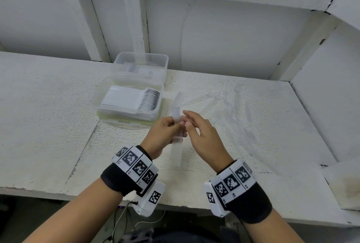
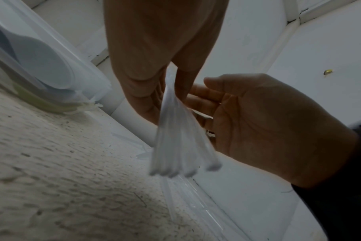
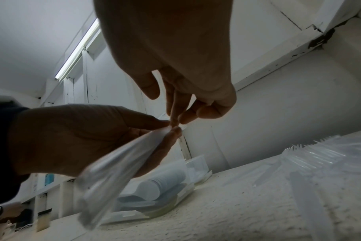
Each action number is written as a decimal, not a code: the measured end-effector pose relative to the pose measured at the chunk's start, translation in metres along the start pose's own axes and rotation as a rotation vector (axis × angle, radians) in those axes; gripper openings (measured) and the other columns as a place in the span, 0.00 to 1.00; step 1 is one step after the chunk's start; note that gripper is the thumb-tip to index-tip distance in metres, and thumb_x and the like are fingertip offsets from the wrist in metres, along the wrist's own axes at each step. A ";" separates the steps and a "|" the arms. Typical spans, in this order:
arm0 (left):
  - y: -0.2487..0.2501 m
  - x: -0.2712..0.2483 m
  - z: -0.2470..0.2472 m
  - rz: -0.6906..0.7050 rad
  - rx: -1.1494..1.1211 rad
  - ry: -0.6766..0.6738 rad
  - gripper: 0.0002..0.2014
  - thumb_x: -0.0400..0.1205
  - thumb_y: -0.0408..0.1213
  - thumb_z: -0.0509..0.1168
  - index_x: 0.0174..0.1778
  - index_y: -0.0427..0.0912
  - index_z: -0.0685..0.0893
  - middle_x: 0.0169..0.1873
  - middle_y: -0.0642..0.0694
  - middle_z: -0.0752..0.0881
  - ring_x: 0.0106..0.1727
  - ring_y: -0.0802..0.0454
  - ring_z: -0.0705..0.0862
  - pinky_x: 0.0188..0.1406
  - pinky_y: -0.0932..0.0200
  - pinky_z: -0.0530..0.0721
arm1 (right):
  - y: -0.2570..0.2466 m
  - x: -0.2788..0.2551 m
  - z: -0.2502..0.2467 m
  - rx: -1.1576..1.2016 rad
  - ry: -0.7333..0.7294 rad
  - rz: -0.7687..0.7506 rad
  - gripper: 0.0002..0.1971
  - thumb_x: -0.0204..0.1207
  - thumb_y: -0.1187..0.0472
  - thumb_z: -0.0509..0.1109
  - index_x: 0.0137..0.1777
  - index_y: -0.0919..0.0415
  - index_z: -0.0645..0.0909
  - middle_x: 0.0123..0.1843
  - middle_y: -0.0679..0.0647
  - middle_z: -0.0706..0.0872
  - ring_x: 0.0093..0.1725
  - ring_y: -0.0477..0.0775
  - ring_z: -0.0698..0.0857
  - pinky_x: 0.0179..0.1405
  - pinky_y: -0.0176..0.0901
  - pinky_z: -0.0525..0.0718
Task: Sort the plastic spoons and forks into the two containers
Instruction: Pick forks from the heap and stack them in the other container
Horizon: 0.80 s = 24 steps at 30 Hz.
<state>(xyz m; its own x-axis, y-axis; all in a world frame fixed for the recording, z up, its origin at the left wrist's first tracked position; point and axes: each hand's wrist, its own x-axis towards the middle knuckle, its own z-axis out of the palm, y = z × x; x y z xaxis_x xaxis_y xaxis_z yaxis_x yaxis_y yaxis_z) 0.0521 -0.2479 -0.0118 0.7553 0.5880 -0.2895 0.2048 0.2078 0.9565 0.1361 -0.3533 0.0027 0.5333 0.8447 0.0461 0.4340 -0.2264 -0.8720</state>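
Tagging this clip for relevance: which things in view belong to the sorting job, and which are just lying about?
Job:
- clear cutlery bundle gripped by left hand; right hand touching it
- near container of stacked spoons
- far container
- loose cutlery on the bench

Lying about:
- cables below the bench edge

Head view: bright, even, soft shadows; straight beams bow at the edges.
Wrist views: dim, grainy; hands backlit and dark.
Light source: ceiling tube lamp (image 3: 77, 49).
Blur: held cutlery bundle (image 2: 181, 146) smeared.
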 end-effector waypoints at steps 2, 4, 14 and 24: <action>0.006 -0.001 -0.007 -0.035 0.096 -0.078 0.05 0.84 0.35 0.62 0.48 0.40 0.84 0.39 0.45 0.87 0.39 0.56 0.85 0.41 0.61 0.82 | 0.002 0.002 -0.008 -0.048 0.014 -0.065 0.16 0.83 0.60 0.59 0.69 0.50 0.74 0.58 0.42 0.81 0.61 0.45 0.76 0.62 0.41 0.72; 0.013 -0.002 -0.017 -0.076 0.228 -0.188 0.05 0.84 0.34 0.62 0.47 0.41 0.83 0.37 0.50 0.86 0.37 0.57 0.83 0.39 0.63 0.81 | 0.002 0.006 -0.019 -0.189 0.122 -0.221 0.15 0.79 0.62 0.61 0.66 0.54 0.76 0.59 0.49 0.77 0.57 0.48 0.77 0.57 0.44 0.75; 0.040 -0.008 -0.041 -0.132 0.570 -0.626 0.07 0.84 0.32 0.62 0.44 0.42 0.85 0.29 0.56 0.86 0.32 0.64 0.81 0.32 0.70 0.77 | 0.014 0.011 -0.027 -1.116 -0.055 -0.947 0.21 0.73 0.63 0.68 0.66 0.63 0.72 0.53 0.56 0.85 0.38 0.57 0.83 0.35 0.48 0.79; 0.057 -0.002 -0.064 -0.170 0.797 -0.665 0.06 0.81 0.44 0.66 0.44 0.46 0.83 0.27 0.55 0.84 0.25 0.60 0.79 0.25 0.67 0.75 | 0.005 0.021 -0.033 -0.798 -0.390 -0.664 0.12 0.82 0.60 0.56 0.61 0.63 0.73 0.52 0.59 0.79 0.25 0.58 0.78 0.20 0.52 0.81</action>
<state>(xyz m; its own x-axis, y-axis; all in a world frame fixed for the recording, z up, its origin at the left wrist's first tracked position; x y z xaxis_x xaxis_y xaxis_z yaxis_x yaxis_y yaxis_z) 0.0223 -0.1875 0.0409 0.8185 0.0015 -0.5746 0.5081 -0.4688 0.7225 0.1730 -0.3527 0.0157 -0.1832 0.9770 0.1088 0.9668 0.1991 -0.1599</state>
